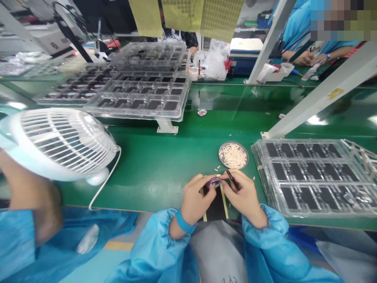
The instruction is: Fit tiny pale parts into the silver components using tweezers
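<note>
My left hand (196,198), with a blue band on its wrist, is closed on a small purple-rimmed part (212,181) with a shiny piece in it. My right hand (244,194) is closed around a slim black tool (232,180) with pale markings, whose exact kind I cannot make out. Its fingertips meet the right side of the purple-rimmed part. Under both hands lies a black pad (215,208) edged with yellow tape. Just beyond them stands a round dish (219,158) filled with small beige pieces (233,154).
A white fan (67,143) stands at the left, its cord on the green bench (147,165). Stacked clear trays (318,181) with dark parts are at the right; more trays (138,96) sit on the raised shelf. Co-workers are beside and opposite me.
</note>
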A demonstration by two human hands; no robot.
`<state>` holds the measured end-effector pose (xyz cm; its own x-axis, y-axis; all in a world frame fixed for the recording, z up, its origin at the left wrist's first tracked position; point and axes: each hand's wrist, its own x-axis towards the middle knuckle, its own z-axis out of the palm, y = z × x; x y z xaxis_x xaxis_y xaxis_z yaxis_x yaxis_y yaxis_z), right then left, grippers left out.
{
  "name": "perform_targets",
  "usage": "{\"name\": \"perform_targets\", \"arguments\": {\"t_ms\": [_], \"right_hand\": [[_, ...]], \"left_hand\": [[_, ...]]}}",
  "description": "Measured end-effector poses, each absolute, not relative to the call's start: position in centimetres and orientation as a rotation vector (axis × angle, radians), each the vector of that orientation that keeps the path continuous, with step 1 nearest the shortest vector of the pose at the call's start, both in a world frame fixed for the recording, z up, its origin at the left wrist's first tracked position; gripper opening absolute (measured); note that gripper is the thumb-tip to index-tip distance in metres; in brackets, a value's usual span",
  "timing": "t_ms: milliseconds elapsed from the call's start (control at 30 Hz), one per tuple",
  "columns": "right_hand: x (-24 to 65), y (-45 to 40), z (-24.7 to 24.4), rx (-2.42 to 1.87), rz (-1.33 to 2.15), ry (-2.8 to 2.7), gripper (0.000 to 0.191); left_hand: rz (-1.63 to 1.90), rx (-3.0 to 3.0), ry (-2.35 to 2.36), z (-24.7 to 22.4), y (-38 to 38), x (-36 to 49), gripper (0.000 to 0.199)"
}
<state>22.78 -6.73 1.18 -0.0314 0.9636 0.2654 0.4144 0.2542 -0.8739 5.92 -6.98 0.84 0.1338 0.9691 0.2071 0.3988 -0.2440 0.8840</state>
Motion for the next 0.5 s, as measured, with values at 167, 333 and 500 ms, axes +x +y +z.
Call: {"name": "perform_targets", "arguments": {"t_ms": [167, 333, 500], "right_hand": [[23.44, -6.80, 1.32, -1.307, 0.692, -1.588, 0.013], [23.75, -6.57, 1.93, -1.208, 0.757, -1.660, 0.008], [23.61, -6.33, 1.57, -1.093, 0.809, -1.743, 0.005]], "left_hand": [[1.048, 1.664, 1.330, 1.05, -6.85, 5.64, 0.028], [1.062, 1.656, 1.289, 1.15, -6.90, 5.75, 0.027], [1.070, 1.652, 1.285, 1.37, -7.19, 5.78, 0.027]]}}
